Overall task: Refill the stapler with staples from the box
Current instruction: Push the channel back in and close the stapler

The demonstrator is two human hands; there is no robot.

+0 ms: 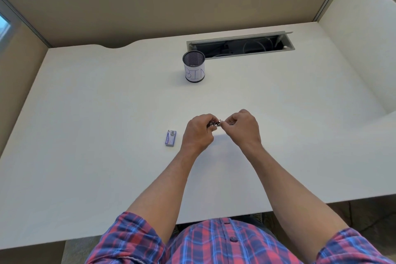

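The task is standing at an early-to-middle stage, as a judgement from the present layout. The staple box [170,138] is lying flat on the white worktop [85,113], just to the left of the left hand [198,133], and no hand is touching it. Whether it is open cannot be told. The stapler [215,124] is being held above the worktop between both hands; only a small metal part is showing. The left hand is gripping the stapler's left end with curled fingers. The right hand [243,128] is pinching the right end with its fingertips. Whether staples are already seated in the magazine is hidden by the fingers. Closing the stapler is probably remaining. A mesh cup labelled BIN [194,69] is standing well apart, farther back.
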